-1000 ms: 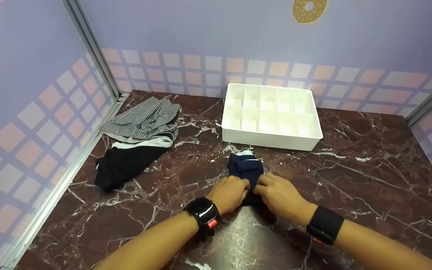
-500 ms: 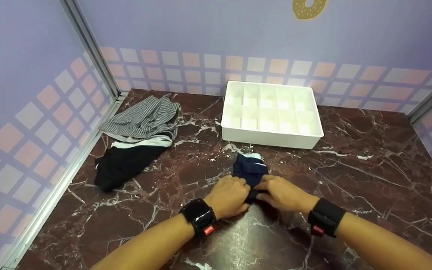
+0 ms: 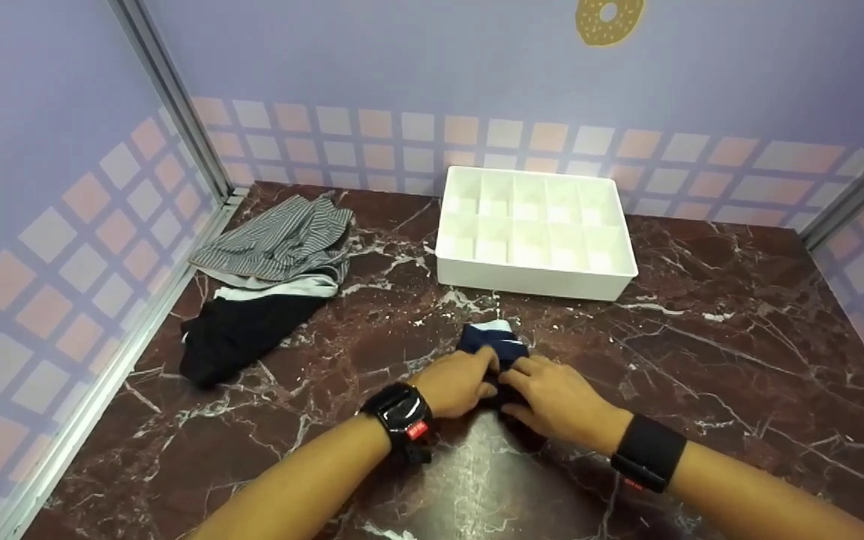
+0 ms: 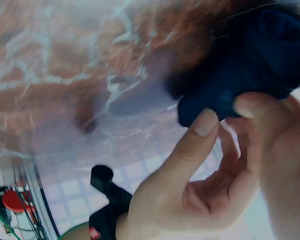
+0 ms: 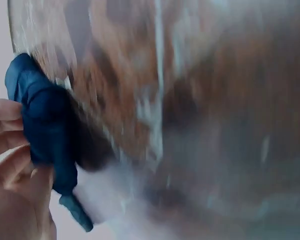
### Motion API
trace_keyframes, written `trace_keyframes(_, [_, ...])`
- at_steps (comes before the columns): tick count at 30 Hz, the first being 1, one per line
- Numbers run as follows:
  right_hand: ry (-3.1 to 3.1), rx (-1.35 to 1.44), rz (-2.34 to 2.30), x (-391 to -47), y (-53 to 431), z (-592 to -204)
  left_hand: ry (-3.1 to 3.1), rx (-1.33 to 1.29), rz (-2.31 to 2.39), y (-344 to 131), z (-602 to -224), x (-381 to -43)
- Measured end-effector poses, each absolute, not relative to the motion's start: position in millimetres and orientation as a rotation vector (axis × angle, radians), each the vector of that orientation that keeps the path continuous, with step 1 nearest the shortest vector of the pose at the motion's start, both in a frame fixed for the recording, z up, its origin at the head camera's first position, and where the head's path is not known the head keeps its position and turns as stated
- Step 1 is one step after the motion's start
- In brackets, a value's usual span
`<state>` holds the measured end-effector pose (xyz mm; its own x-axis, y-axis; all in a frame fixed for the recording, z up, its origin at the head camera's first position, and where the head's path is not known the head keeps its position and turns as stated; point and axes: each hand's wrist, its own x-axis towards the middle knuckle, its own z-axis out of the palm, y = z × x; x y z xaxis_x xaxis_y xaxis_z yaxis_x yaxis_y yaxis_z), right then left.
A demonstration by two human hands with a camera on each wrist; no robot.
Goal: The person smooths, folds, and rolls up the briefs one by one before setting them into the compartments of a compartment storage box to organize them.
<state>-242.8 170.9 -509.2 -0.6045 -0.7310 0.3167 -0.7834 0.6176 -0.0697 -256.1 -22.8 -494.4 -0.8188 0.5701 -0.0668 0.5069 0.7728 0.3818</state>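
Note:
A navy folded garment (image 3: 505,349) with a whitish band at its far end lies on the table between my hands. My left hand (image 3: 456,384) pinches its near left part with thumb and fingers. On the right, my right hand (image 3: 563,396) holds the opposite side, fingers bent over the fabric. The left wrist view shows the navy garment (image 4: 240,75) as a thick roll, with my left thumb at its edge. In the right wrist view the garment (image 5: 47,115) is bunched against my right fingers and thumb, with a narrow end hanging out. The near end is partly hidden by the hands.
A white box (image 3: 537,281) divided into several compartments stands behind the garment, near the back wall. At the left lie a grey striped garment (image 3: 282,244) and a black garment (image 3: 244,334) with a white edge. White crumbs (image 3: 417,324) dot the marbled table.
The garment's far end has come closer to me, and less of it shows beyond my hands. It shifted right, then back left. Both hands have changed their grip along its sides.

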Motion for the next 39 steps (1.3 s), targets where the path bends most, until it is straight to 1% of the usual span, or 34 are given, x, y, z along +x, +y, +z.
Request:
trace_keyframes(2, [-2.608,1.244,0.247,-245,171,-512,2.83,0.78,0.607,-22,-496,-253])
trace_keyframes(4, [-2.641,1.273,0.242,-249,172,-513,2.919,0.78,0.582,-20,-498,-249])
trace_keyframes(7, [-2.723,1.313,0.347,-256,174,-510,3.079,0.887,0.35,-17,-501,-244])
trace_keyframes(9, [-2.79,1.327,0.495,-259,176,-506,3.146,0.993,0.134,-17,-502,-241])
trace_keyframes(11, [-2.853,1.29,0.66,-261,177,-503,3.158,1.089,-0.041,-17,-503,-239])
trace_keyframes(13, [-2.88,1.215,0.782,-260,178,-501,3.13,1.141,-0.108,-18,-504,-239])
trace_keyframes(15, [-2.845,1.166,0.788,-256,177,-502,3.1,1.146,-0.069,-21,-503,-241])
trace_keyframes(18, [-2.709,1.15,0.585,-250,173,-505,3.031,1.085,0.14,-25,-500,-247])
trace_keyframes(21, [-2.554,1.183,0.359,-247,168,-508,2.914,1.008,0.361,-31,-498,-253])
trace_keyframes(24, [-2.498,1.257,0.245,-247,166,-510,2.773,0.929,0.51,-37,-496,-260])
trace_keyframes(27, [-2.553,1.336,0.222,-249,165,-510,2.668,0.828,0.608,-42,-497,-265])
trace_keyframes(30, [-2.658,1.363,0.311,-253,166,-508,2.698,0.763,0.625,-43,-494,-263])
trace_keyframes(33, [-2.776,1.343,0.519,-259,168,-503,2.845,0.812,0.531,-39,-488,-255])
trace_keyframes(39, [-2.989,1.273,0.853,-272,172,-493,3.045,1.083,0.184,-26,-484,-244])
